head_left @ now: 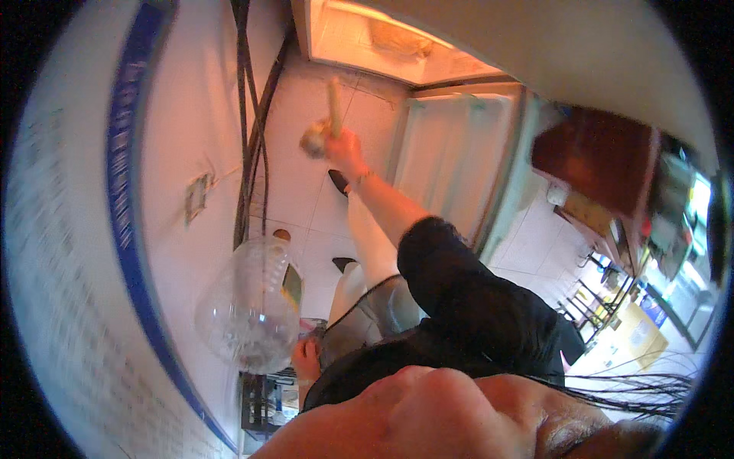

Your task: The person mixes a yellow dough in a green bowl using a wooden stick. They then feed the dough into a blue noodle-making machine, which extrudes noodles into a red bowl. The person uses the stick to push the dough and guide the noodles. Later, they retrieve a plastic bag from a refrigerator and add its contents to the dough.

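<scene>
My right hand (345,153) is stretched out over the tiled floor, its fingers closed round a pale tan, stick-like thing (335,103). A rounded brownish lump (313,141) shows beside the grip; blur hides what kind of thing this is. Ahead and to the right of that hand is an open, lit fridge compartment (359,53) with its white door (455,141) swung out. Low on the left, my left hand (306,359) is close to my body with curled fingers, next to a small colourful packet (312,327). What it holds, if anything, is unclear.
A large clear plastic jug (248,314) stands left of my legs. Dark cables (246,115) run down the wall, near a wall socket (199,199). To the right are a dark red cabinet (592,161) and a black metal rack (592,306).
</scene>
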A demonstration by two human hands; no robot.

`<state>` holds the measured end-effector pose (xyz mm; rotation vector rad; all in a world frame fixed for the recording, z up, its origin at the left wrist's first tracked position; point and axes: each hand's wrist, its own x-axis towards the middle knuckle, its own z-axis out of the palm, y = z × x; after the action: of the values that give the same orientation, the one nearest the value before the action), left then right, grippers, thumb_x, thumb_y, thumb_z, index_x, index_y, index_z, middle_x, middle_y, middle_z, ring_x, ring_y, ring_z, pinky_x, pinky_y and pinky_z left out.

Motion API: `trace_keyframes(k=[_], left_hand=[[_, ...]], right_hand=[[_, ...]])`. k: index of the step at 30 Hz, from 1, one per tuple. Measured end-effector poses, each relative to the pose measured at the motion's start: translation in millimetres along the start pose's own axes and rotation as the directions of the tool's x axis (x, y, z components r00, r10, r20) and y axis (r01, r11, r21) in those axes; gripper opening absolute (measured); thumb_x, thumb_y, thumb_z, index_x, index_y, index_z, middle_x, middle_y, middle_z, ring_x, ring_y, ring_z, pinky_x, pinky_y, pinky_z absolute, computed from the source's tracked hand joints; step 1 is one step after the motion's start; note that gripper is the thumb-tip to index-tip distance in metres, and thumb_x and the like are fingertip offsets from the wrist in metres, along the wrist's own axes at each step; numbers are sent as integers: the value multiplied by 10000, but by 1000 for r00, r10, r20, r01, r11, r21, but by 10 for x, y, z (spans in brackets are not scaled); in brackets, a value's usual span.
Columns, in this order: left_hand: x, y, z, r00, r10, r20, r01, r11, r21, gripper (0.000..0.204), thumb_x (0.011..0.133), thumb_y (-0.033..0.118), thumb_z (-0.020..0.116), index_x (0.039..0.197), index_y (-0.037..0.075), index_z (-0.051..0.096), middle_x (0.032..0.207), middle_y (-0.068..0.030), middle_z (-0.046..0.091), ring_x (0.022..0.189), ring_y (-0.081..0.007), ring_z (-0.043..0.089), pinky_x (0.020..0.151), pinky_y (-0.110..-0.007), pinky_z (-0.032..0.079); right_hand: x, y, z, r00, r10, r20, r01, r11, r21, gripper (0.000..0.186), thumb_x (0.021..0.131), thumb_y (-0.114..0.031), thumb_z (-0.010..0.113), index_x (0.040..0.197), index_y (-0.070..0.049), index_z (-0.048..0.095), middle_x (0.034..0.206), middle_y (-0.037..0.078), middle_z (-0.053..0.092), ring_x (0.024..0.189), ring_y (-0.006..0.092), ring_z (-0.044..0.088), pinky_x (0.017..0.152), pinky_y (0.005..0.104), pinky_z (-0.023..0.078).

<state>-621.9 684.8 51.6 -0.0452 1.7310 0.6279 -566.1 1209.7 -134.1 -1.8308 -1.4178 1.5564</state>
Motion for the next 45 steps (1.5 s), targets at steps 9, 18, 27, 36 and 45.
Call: trace_keyframes(k=[9, 18, 27, 36, 45], left_hand=[[-822, 2273, 1028, 774, 430, 464, 240, 479, -845, 630, 907, 555, 483, 1333, 92, 456, 1293, -142, 526, 1193, -298, 512, 993, -560, 415], [-1261, 1940, 1419, 405, 668, 625, 536, 381, -754, 700, 826, 414, 666, 1418, 208, 355, 1433, -205, 326, 1294, -517, 299, 930, -705, 403], [184, 2955, 1739, 766, 620, 168, -491, 734, -469, 721, 745, 192, 745, 1378, 44, 431, 1247, -105, 547, 1147, -196, 528, 948, -326, 450], [940, 1696, 1393, 985, 47, 168, 44, 866, -499, 539, 775, 206, 741, 1254, 83, 526, 1060, -52, 617, 941, -165, 613, 771, -318, 526], [675, 457, 1131, 978, -128, 166, 206, 434, -877, 263, 831, 293, 660, 1032, 139, 590, 904, -23, 637, 773, -182, 642, 639, -368, 537]], right_hand=[[-3586, -1674, -1562, 711, -99, 696, 106, 994, 34, 247, 793, -143, 668, 1010, -36, 619, 797, 122, 656, 777, 200, 648, 723, 373, 522], [-3005, -463, -3274, 889, -425, 169, 445, 717, -536, 108, 799, -100, 690, 867, -34, 638, 1011, 117, 575, 860, 245, 568, 768, 346, 483], [-2362, -520, -3261, 918, -47, 394, 309, 706, -637, 150, 834, -173, 606, 851, -23, 603, 683, 158, 583, 666, 293, 605, 624, 386, 473], [-1932, -469, -2906, 989, 5, 150, 22, 984, -175, 86, 866, -86, 577, 858, -2, 595, 690, 62, 615, 596, 159, 587, 538, 315, 475], [-2079, -1431, -2861, 895, -315, 315, 445, 600, -664, 139, 864, -71, 547, 945, 7, 630, 659, 87, 594, 603, 117, 591, 537, 280, 466]])
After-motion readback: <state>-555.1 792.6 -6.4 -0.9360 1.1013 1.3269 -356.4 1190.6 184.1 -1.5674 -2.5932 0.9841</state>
